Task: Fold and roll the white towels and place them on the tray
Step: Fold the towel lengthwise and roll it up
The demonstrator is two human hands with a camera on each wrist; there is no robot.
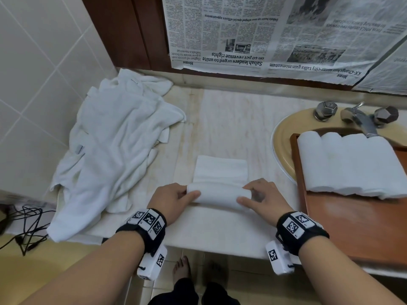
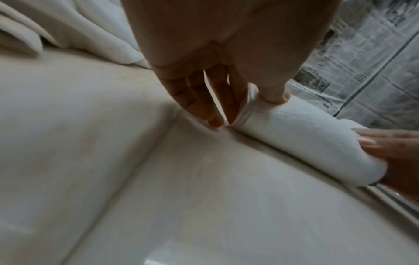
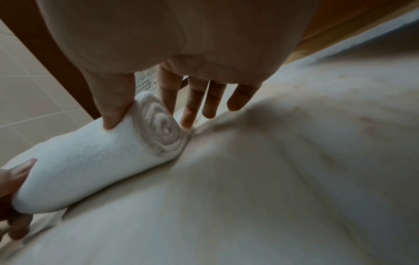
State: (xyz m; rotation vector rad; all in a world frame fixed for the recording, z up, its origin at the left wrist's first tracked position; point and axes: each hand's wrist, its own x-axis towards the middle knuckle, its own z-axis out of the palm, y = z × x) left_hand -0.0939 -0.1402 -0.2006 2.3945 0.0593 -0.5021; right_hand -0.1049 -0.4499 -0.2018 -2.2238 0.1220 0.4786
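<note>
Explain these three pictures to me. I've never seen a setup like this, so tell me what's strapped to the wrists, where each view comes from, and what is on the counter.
No machine here: a person works bare-handed, with cameras worn on the head and on each wrist. The wide picture is the head view; the two close ones look along each hand. The left hand and right hand pinch the ends of a half-rolled towel on the counter, thumbs on top. Unrolled towels lie heaped at left. At right, finished rolls sit on a wooden tray over the sink.
</note>
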